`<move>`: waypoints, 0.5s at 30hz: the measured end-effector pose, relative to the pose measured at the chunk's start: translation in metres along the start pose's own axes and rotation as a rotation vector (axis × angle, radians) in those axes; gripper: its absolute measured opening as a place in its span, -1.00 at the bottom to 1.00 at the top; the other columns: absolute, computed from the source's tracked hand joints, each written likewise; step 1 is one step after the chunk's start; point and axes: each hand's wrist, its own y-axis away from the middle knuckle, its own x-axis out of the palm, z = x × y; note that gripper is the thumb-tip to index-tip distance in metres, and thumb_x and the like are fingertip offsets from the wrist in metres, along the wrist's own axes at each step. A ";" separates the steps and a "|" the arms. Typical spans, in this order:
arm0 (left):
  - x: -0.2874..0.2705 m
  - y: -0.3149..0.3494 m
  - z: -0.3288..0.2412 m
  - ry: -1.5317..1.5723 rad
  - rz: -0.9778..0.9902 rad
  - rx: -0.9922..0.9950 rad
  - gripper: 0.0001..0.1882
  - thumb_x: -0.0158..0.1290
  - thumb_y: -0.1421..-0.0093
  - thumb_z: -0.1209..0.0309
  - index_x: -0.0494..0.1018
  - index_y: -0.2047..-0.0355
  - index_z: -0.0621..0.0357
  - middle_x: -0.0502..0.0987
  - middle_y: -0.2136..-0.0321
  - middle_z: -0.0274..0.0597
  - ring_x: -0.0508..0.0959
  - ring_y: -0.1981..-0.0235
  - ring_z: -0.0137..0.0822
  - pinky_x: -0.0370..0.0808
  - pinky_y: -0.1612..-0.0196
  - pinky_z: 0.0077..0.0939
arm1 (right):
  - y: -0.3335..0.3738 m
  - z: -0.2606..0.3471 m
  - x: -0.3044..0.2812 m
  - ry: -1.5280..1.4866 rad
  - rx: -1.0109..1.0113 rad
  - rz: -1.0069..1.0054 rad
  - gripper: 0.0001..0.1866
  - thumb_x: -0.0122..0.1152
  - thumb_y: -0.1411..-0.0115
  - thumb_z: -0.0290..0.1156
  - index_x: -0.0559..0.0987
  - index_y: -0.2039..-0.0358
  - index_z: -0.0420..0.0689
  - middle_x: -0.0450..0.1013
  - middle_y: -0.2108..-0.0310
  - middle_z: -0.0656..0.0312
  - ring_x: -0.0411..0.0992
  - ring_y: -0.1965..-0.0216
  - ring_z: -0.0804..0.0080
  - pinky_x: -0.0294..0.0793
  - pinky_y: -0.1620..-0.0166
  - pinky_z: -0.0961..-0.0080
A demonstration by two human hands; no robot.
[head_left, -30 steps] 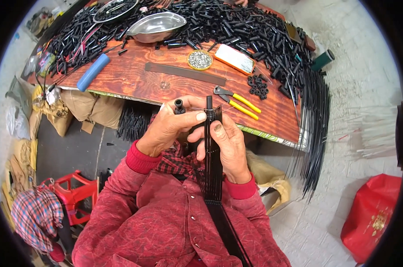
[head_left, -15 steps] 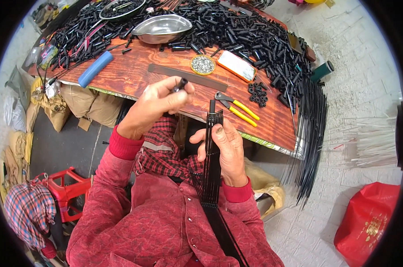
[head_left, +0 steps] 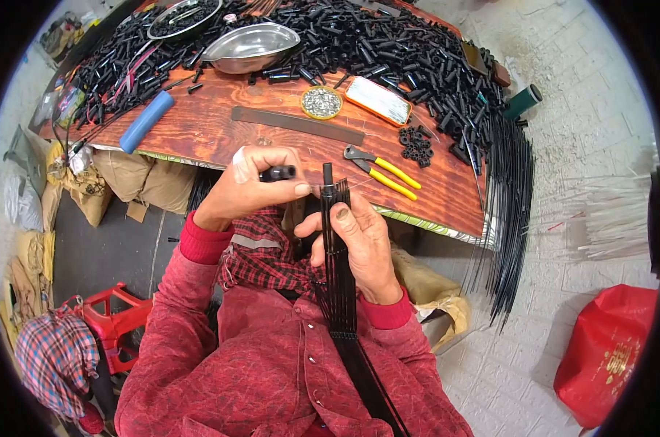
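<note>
My left hand (head_left: 253, 182) is closed around a short black tube (head_left: 277, 173), whose end points to the right. Its thumb and fingertips reach a thin pale wire beside the top of a bundle of long black rods (head_left: 338, 291). My right hand (head_left: 359, 244) grips this bundle from the right, thumb across its front. A thicker black stub (head_left: 327, 175) stands up out of the bundle's top. Lower down, the rods are bound crosswise and run down over my red jacket. How the wire goes round the bundle is too fine to make out.
On the wooden table (head_left: 220, 116) lie yellow-handled pincers (head_left: 381, 172), a flat metal bar (head_left: 297, 125), a round dish of small metal pieces (head_left: 321, 103), an orange-rimmed tray (head_left: 378, 100), black rings (head_left: 416, 147), a blue roll (head_left: 146, 121) and a steel scoop (head_left: 250, 49). Black tubes heap behind.
My left hand has come down and right to the top of the rod bundle, still holding the tube. My right hand and the bundle have shifted slightly left in view.
</note>
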 end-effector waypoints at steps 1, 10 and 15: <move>0.000 0.000 -0.002 -0.001 -0.001 0.016 -0.74 0.29 -0.13 0.41 0.42 0.55 0.20 0.41 0.52 -0.37 0.34 0.44 -0.53 0.24 0.34 -0.55 | 0.000 0.000 0.001 -0.002 0.008 0.014 -0.54 0.01 -0.48 -0.10 0.40 -0.15 -0.22 0.61 0.30 -0.04 0.51 0.59 0.47 0.51 0.46 0.65; 0.006 -0.004 -0.023 -0.112 -0.017 -0.010 -0.67 0.32 -0.08 0.44 0.36 0.64 0.18 0.39 0.59 -0.38 0.31 0.50 -0.54 0.19 0.41 -0.52 | 0.001 0.001 0.000 -0.009 0.006 0.032 -0.56 0.04 -0.47 -0.13 0.39 -0.13 -0.23 0.60 0.28 -0.07 0.52 0.57 0.45 0.52 0.45 0.64; 0.007 -0.008 -0.027 -0.179 -0.013 -0.003 -0.68 0.33 -0.06 0.44 0.38 0.62 0.21 0.42 0.57 -0.38 0.35 0.48 -0.53 0.23 0.39 -0.51 | 0.001 0.002 -0.001 0.000 0.013 0.028 -0.54 0.06 -0.46 -0.13 0.38 -0.14 -0.24 0.60 0.27 -0.06 0.52 0.57 0.45 0.53 0.44 0.63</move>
